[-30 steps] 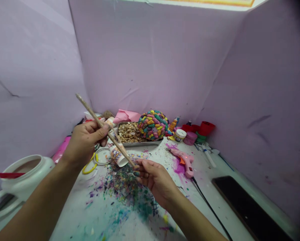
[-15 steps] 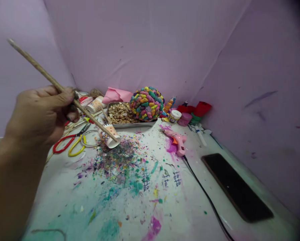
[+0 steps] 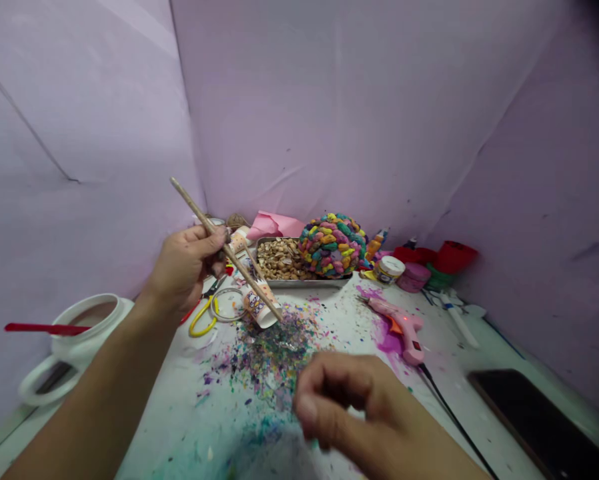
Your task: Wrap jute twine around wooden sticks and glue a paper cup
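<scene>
In my left hand (image 3: 182,267), closed with thumb and fingers pinched round it, is a thin brown stick (image 3: 192,203) that looks wrapped. The stick slants down to the right, its lower end in front of a patterned paper cup (image 3: 260,308) lying on its side. My right hand (image 3: 349,407) hovers low over the paint-stained table (image 3: 189,413), apart from the stick. Its fingers are loosely curled, with a gap by the thumb and nothing visible in them. Below the left hand lie scissors (image 3: 203,325) with a yellow and a red handle, and a ring (image 3: 224,319).
Behind stand a metal tray (image 3: 299,284) of nut shells (image 3: 282,259) and a colourful shell-covered ball (image 3: 332,247). To the right are a pink glue gun (image 3: 404,327) with its cable, jars (image 3: 389,268) and a phone (image 3: 534,420). A white mug-like pot (image 3: 87,343) stands left.
My right hand has come into view at the bottom. The view has shifted left, bringing in the white pot. My left hand, still holding the stick, now appears farther right and smaller.
</scene>
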`<state>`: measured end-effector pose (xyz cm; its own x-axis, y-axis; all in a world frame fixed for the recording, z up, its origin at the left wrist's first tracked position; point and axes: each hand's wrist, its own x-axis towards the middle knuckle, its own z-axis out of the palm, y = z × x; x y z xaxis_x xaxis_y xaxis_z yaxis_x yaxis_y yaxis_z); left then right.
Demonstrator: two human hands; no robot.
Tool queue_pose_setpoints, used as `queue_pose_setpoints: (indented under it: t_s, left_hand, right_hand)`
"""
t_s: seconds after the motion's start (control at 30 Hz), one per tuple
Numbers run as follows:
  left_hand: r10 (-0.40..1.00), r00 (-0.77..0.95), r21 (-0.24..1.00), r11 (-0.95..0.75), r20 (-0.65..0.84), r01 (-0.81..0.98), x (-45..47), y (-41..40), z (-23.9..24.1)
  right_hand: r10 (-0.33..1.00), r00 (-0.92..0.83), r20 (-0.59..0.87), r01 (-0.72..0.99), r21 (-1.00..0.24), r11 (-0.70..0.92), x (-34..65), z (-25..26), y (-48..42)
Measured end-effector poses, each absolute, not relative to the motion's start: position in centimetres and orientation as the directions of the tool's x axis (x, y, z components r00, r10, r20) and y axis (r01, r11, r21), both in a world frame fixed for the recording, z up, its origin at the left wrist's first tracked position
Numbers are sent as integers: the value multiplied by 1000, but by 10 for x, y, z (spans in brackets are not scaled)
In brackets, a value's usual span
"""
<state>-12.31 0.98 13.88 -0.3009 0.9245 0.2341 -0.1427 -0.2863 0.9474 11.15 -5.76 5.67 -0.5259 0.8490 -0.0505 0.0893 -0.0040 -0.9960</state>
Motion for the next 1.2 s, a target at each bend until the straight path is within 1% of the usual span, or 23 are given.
queue_pose_setpoints:
  t_s: [0.03, 0.1, 0.17, 0.23, 0.3, 0.47, 0.57, 0.63, 0.7, 0.73, 0.77, 0.83, 0.87, 0.9, 0.93, 0.97, 1.0, 1.03, 1.07, 1.1, 1.13, 1.2]
  left_hand:
    - [927, -298, 948, -280, 226, -153, -123, 10, 138]
    - [937, -283, 947, -264, 206, -182, -120, 12, 135]
    - [951, -260, 950, -227, 169, -214, -115, 13, 130]
    - [966, -231, 954, -175, 118, -244, -109, 14, 126]
    - [974, -205, 955, -145, 92, -260, -103, 13, 123]
    - [982, -160, 946, -143, 100, -290, -95, 8, 123]
    - [984, -153, 945, -133, 91, -298, -96, 9, 122]
    - [986, -144, 949, -125, 86, -291, -97, 11, 121]
    - [989, -122, 964, -108, 80, -245, -98, 10, 120]
    - [995, -83, 979, -79, 64, -190, -99, 7, 121]
    - [999, -9, 994, -35, 35, -101, -99, 2, 124]
    - [969, 235, 985, 38, -78, 171, -102, -11, 134]
    - [916, 368, 942, 28, -158, 334, -105, -18, 140]
    - [857, 470, 890, -32, -210, 455, -108, -24, 147]
    - [834, 500, 831, -98, -231, 548, -112, -29, 152]
    - [843, 492, 770, -163, -215, 617, -117, -30, 155]
    - [866, 464, 701, -213, -188, 681, -122, -28, 155]
    - [895, 415, 617, -235, -163, 751, -127, -24, 152]
    - [918, 358, 510, -228, -172, 829, -131, -16, 145]
    - [938, 292, 377, -207, -186, 903, -134, -7, 136]
    - [946, 225, 243, -166, -236, 956, -135, 2, 124]
    - [950, 161, 158, -121, -269, 980, -135, 19, 99]
  right_hand:
    - [859, -508, -60, 65, -997, -32, 100, 76, -45]
    - [928, -373, -14, -44, -998, -33, 84, 94, -28]
    - [940, -341, 11, -122, -992, -33, 79, 90, -21]
    - [941, -337, 33, -162, -986, -24, 80, 78, -20]
    - [946, -321, 52, -160, -987, -1, 83, 69, -23]
    - [961, -270, 54, -67, -997, 37, 86, 71, -25]
    - [966, -249, 76, -86, -995, 56, 85, 71, -24]
    - [979, -177, 106, -108, -990, 87, 85, 69, -23]
    - [987, -70, 143, -146, -980, 132, 87, 69, -22]
    - [986, -8, 165, -181, -970, 161, 89, 71, -21]
    - [980, 57, 191, -228, -953, 199, 93, 74, -19]
    - [952, 199, 233, -348, -891, 291, 103, 87, -14]
    - [935, 259, 243, -408, -850, 334, 111, 95, -11]
    - [921, 313, 231, -467, -807, 361, 119, 105, -8]
    - [914, 361, 184, -517, -777, 360, 127, 114, -5]
    - [901, 414, 128, -542, -761, 357, 134, 122, -2]
    - [900, 422, 114, -561, -747, 357, 141, 129, 1]
    - [892, 429, 145, -562, -730, 390, 145, 134, 3]
    - [905, 398, 151, -570, -732, 373, 148, 136, 4]
    - [919, 358, 164, -571, -741, 354, 148, 137, 4]
    - [935, 312, 170, -565, -758, 327, 146, 137, 4]
    - [961, 223, 163, -538, -801, 261, 139, 133, 1]
